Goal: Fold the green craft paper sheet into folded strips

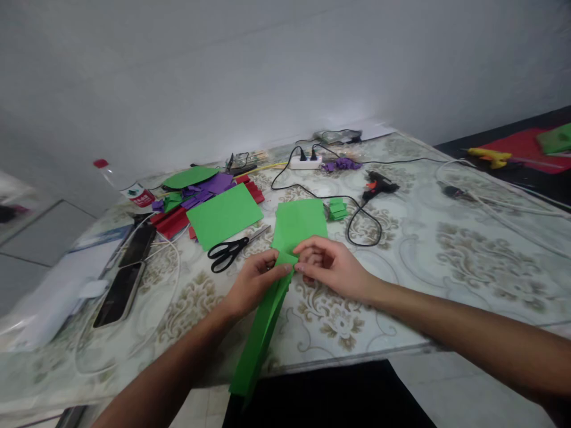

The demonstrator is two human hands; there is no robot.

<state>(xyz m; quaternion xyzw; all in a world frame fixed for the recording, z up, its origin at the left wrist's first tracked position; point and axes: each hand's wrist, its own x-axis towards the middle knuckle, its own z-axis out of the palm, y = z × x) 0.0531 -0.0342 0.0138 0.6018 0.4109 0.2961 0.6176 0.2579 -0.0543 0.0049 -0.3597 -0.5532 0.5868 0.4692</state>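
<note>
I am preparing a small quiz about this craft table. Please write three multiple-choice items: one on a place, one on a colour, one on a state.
1. Where do the scissors lie?
A. left of the hands
B. on the glue gun
C. on the floor

2. What colour is the folded paper strip in the hands?
A. red
B. green
C. purple

3. How are the scissors?
A. held in the left hand
B. held in the right hand
C. lying untouched

Answers: 1 A, they rest on the table beside the green sheet. 2 B, left hand and right hand pinch green paper. 3 C, no hand touches them.
</note>
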